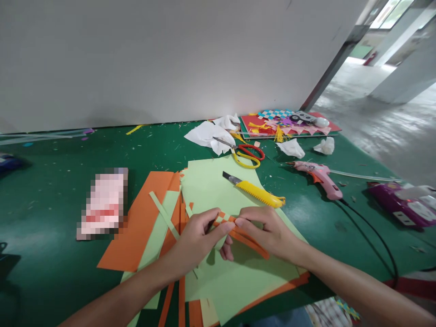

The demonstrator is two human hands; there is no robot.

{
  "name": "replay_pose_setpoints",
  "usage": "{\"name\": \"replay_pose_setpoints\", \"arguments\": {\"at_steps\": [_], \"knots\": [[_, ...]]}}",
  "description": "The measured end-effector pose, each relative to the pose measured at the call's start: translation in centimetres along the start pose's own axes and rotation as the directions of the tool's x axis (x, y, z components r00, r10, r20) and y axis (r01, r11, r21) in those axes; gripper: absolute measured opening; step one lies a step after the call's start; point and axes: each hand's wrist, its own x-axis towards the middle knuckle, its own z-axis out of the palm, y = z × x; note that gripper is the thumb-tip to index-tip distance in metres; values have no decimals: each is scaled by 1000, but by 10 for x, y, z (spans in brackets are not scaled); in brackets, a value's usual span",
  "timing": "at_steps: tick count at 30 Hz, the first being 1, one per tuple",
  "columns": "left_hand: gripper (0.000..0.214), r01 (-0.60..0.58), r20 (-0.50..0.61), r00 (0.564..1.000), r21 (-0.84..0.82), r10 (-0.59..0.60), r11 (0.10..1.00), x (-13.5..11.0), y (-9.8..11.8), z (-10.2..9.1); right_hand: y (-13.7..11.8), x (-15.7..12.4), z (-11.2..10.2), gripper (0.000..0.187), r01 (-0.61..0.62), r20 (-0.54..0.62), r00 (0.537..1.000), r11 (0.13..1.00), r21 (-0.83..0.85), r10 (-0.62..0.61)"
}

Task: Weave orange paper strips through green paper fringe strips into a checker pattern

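Between my two hands is a small woven piece of orange and pale green paper strips point(224, 217), checkered on top, with loose strip ends hanging down. My left hand point(207, 234) pinches it between thumb and fingers. On its other side, my right hand point(267, 225) grips an edge with thumb and forefinger, and orange strips point(250, 243) trail below that hand. Underneath lie pale green paper sheets point(252, 286). A yellow box cutter point(260, 193) with its blade out rests on the sheets just beyond my right hand.
Orange sheets point(136, 227) and cut strips point(165, 215) lie left. Scissors point(247, 154) and crumpled tissue point(207, 134) are beyond the paper. A pink glue gun point(322, 177) with a black cord, a purple object point(402, 204) and a red board point(252, 125) with paper scraps are right.
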Motion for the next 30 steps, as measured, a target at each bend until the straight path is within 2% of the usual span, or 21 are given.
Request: {"name": "replay_pose_setpoints", "arguments": {"at_steps": [4, 7, 11, 16, 23, 30], "knots": [[32, 4, 23, 1000, -32, -3, 999, 0, -1, 0, 2, 0, -1, 36, 35, -1, 999, 999, -35, -35], [30, 26, 63, 998, -43, -23, 999, -1, 0, 1, -1, 1, -3, 25, 33, -28, 999, 999, -19, -34], [19, 61, 107, 992, 27, -64, 998, -3, 0, 3, -4, 1, -2, 12, 35, -45, 998, 998, 47, -33], [14, 66, 107, 991, 114, -78, 991, -3, 0, 5, -4, 0, 2, 7, 38, -72, 997, 996, 81, -32], [34, -19, 78, 997, 228, 1, 973, -3, 4, 2, -1, 1, -2, 13, -62, -53, 996, 982, 181, 72], [36, -45, 25, 999, 229, 41, 972, -5, 2, 1, -2, -1, 2, 15, 20, -156, 988, 996, 86, -6]]}}
